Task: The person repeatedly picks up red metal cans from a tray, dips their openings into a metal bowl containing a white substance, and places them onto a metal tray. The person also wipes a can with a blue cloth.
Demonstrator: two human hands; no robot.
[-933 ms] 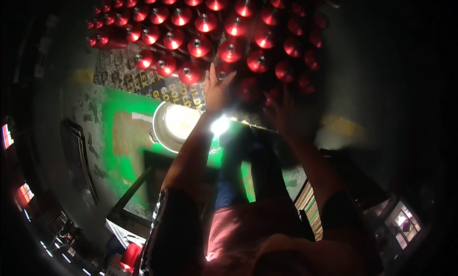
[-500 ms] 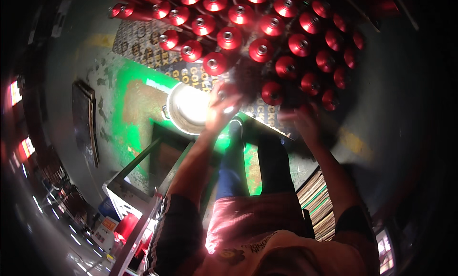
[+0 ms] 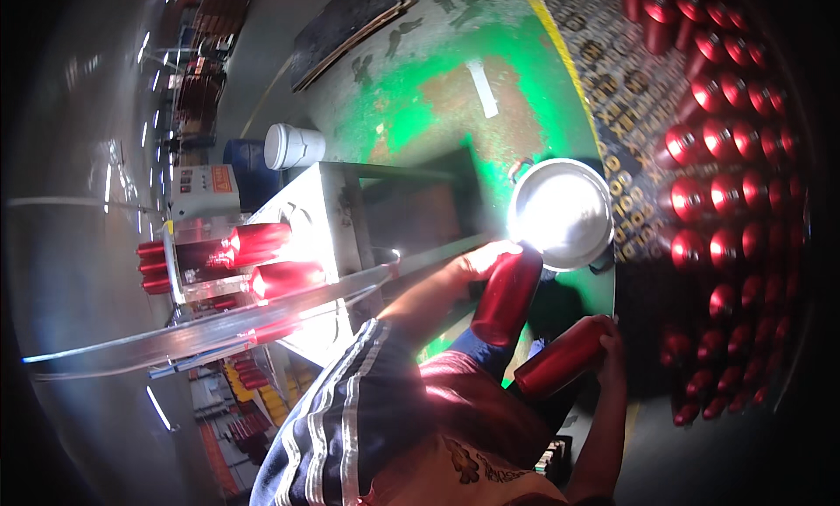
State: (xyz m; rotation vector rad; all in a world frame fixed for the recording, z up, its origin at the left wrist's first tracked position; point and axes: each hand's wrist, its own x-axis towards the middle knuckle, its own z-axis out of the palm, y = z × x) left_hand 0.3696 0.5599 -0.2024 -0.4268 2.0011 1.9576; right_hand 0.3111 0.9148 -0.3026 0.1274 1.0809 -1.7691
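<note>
My left hand [image 3: 492, 259] is closed round one end of a shiny red metal bottle [image 3: 507, 300], whose other end points back toward my lap. A second red metal bottle [image 3: 560, 359] lies tilted in my right hand [image 3: 611, 344], gripped at its far right end. Just beyond the left hand sits a round metal pot [image 3: 605, 207] with side handles; glare hides what is inside. Many more red bottles [image 3: 719, 140] stand in rows at the right on a dark patterned sheet [image 3: 612, 86].
To my left is a machine with a white panel [image 3: 317, 200], a long rail [image 3: 262, 318] and red bottles [image 3: 284, 279] on it. A white bucket [image 3: 296, 147], a blue drum [image 3: 254, 175] and a stack of dark boards [image 3: 350, 25] stand farther off.
My view has swung left toward the machine, so the rows of bottles now appear at the right. Both hands have come back from the rows, each with a red bottle.
</note>
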